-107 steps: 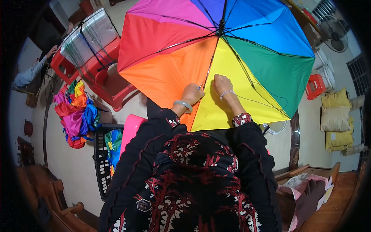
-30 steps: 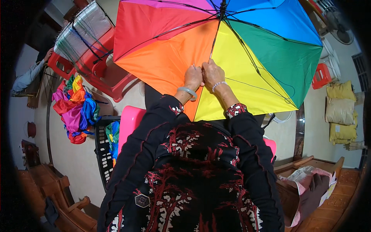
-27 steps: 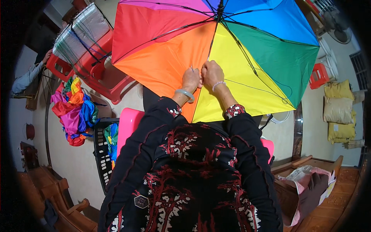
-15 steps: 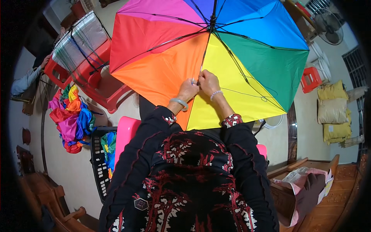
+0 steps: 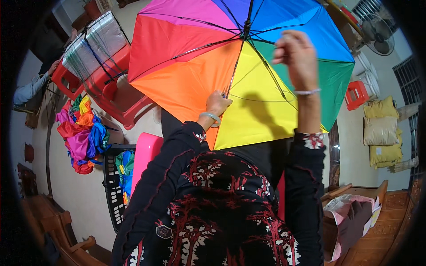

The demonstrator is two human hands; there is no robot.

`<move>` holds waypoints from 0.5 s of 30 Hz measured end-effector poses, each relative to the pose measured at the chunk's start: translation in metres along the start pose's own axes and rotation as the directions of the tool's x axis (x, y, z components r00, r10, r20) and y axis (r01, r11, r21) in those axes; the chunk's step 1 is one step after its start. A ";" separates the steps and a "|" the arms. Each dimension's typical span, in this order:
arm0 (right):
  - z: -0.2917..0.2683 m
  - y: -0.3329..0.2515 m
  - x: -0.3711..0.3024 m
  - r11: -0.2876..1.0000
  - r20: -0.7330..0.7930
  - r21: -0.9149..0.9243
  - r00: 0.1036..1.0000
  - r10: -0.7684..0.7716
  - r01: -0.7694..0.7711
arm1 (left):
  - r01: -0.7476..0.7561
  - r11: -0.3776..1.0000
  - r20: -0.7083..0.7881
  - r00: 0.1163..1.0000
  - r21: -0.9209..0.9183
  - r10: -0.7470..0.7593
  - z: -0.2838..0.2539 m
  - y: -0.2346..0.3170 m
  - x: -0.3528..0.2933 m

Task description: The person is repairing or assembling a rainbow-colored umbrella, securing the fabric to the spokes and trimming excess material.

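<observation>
An open rainbow umbrella (image 5: 191,66) spreads before me with its inner side and black ribs showing. My left hand (image 5: 217,104) is closed on a rib at the seam between the orange and yellow panels, near the rim. A small bluish thing shows at its fingertips, too small to name. My right hand (image 5: 298,60) is raised over the green panel, slightly blurred. Its fingers are curled together; what they hold, if anything, I cannot make out. A thin dark thread (image 5: 262,101) runs across the yellow panel from near my left hand.
At the left stand red plastic stools (image 5: 117,99) bearing a wrapped white bundle, a heap of colourful folded fabric (image 5: 84,137) and a black basket (image 5: 114,186). Another person's arm (image 5: 33,91) shows at far left. Yellow sacks (image 5: 382,148) and a fan (image 5: 378,33) are at the right.
My right hand has left the seam beside my left hand and swung up and to the right. The thread lies straighter over the yellow panel. My left hand stays at the rib.
</observation>
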State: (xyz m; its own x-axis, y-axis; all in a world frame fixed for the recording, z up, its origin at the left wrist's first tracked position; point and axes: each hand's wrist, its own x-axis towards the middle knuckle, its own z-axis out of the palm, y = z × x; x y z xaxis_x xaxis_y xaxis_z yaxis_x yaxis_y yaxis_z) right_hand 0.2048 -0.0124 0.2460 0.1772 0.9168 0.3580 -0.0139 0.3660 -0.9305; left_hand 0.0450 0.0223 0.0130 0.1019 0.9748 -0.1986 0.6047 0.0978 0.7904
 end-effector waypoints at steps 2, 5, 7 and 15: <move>-0.030 -0.026 0.009 0.993 0.013 0.062 0.995 -0.102 0.101 | 0.010 0.999 0.028 1.000 -0.045 -0.009 -0.006 -0.005 -0.002; -0.111 -0.070 0.021 0.979 0.002 0.130 0.987 -0.161 0.160 | -0.001 0.993 0.067 0.998 -0.114 0.008 -0.003 -0.004 0.001; -0.174 -0.096 0.027 0.973 -0.045 0.154 0.985 -0.165 0.170 | 0.009 0.988 0.073 0.997 -0.153 0.003 0.000 -0.009 0.003; -0.418 -0.192 -0.010 0.916 -0.399 0.077 0.854 -0.334 0.394 | 0.006 0.983 0.041 0.999 -0.182 0.001 0.005 -0.018 0.007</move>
State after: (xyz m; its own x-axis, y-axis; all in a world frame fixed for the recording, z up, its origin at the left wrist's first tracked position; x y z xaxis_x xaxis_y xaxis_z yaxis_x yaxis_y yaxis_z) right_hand 0.6171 -0.1587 0.3883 0.5490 0.5969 0.5850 -0.0186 0.7085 -0.7054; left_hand 0.0391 0.0267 -0.0055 0.1350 0.9659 -0.2212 0.4511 0.1388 0.8816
